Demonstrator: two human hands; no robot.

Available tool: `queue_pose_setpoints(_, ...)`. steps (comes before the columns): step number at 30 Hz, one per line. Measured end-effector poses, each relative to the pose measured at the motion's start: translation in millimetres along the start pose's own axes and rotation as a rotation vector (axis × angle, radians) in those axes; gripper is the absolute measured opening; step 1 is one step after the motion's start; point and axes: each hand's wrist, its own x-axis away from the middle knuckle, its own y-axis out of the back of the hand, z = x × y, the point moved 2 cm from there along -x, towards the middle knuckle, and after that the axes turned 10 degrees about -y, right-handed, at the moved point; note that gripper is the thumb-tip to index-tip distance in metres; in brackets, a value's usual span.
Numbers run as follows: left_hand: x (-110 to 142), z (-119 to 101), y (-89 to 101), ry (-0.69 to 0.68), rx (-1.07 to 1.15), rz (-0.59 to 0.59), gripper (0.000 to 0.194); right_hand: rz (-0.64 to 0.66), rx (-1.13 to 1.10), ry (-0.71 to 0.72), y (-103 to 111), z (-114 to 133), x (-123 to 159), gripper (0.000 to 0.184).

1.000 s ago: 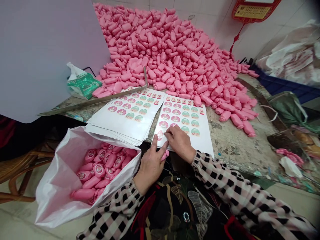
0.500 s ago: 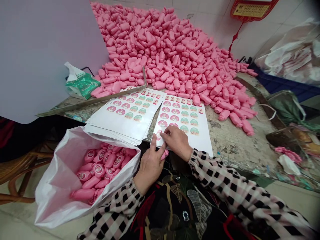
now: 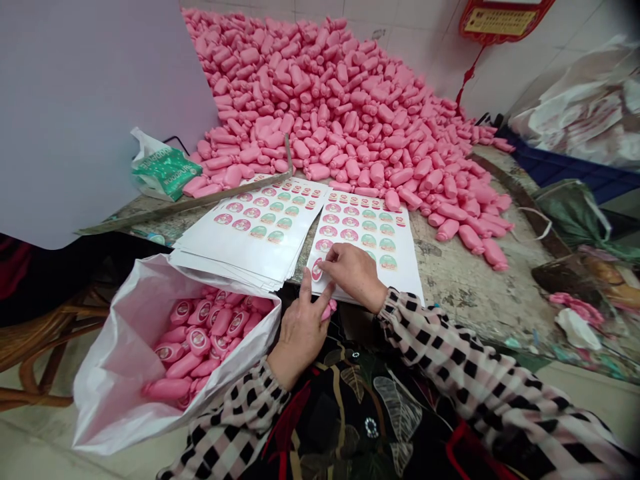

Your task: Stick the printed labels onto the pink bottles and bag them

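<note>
A sloping heap of pink plastic bottles [image 3: 340, 113] fills the far part of a worn, stained tabletop [image 3: 475, 300], banked against a tiled wall [image 3: 400, 27] and a pale lilac board [image 3: 85, 113]. A red-tasselled plaque [image 3: 505, 20] hangs on the wall at far right, above bulging plastic sacks [image 3: 585, 113] beyond the table's right edge. On the near left, a white plastic bag [image 3: 115, 373] stands open beside a wicker chair [image 3: 35, 347], holding pink bottles with round labels [image 3: 199, 340]. A stack of white label sheets [image 3: 240, 247] lies on the table's left, and a single label sheet [image 3: 370, 227] lies just to its right, printed with rows of round pink and green labels. The person's right hand [image 3: 353, 273] rests on the near left part of that sheet, its fingers [image 3: 324, 265] drawn into a narrow pinch at a round pink label [image 3: 317, 269] by the sheet's left edge; whether the label has lifted free is too small to tell. The left hand [image 3: 300, 333], nearer the bag, sits just off the sheet's near edge with its index finger raised, holding a pink bottle [image 3: 329, 309] mostly hidden by its fingers. The bottle's visible end points far and right, just near of the right hand and close to the label.
</note>
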Motion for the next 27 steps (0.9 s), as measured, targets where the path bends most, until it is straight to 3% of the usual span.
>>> queue_pose_setpoints(5, -0.1, 0.3, -1.3, 0.014, 0.037, 0.022, 0.054, -0.008, -0.076, 0.014, 18.2, -3.2, -5.7, 0.02)
queue_pose_setpoints(9, 3.1, 2.5, 0.4, 0.014, 0.121, 0.009, 0.053, 0.004, -0.156, 0.017, 20.5, -20.5, -5.5, 0.023)
queue_pose_setpoints(13, 12.9, 4.0, 11.1, -0.012, 0.323, -0.126, 0.05, -0.012, -0.351, -0.031, 16.9, -45.2, -1.6, 0.027)
queue_pose_setpoints(16, 13.3, 3.1, 26.2, 0.106, 0.678, -0.3, 0.05, -0.029, -0.6, -0.026, 21.9, -50.2, 7.5, 0.028)
queue_pose_setpoints(18, 5.2, 0.8, 34.6, 0.284, 1.116, -0.31, 0.048, -0.006, -0.753, 0.011, 28.0, -43.9, 17.7, 0.026)
queue_pose_setpoints(20, -8.1, -4.4, 39.9, 0.476, 1.625, -0.21, 0.051, 0.063, -0.842, 0.047, 33.0, -33.7, 29.9, 0.024)
queue_pose_setpoints(22, -22.0, -9.1, 43.7, 0.637, 1.977, -0.108, 0.053, 0.135, -0.862, 0.067, 35.3, -25.3, 41.3, 0.022)
queue_pose_setpoints(24, -32.9, -11.3, 44.3, 0.725, 2.123, -0.035, 0.052, 0.183, -0.862, 0.07, 34.6, -22.0, 49.5, 0.021)
queue_pose_setpoints(27, -41.7, -13.1, 39.4, 0.706, 2.199, 0.045, 0.052, 0.226, -0.884, 0.072, 30.9, -25.2, 54.9, 0.022)
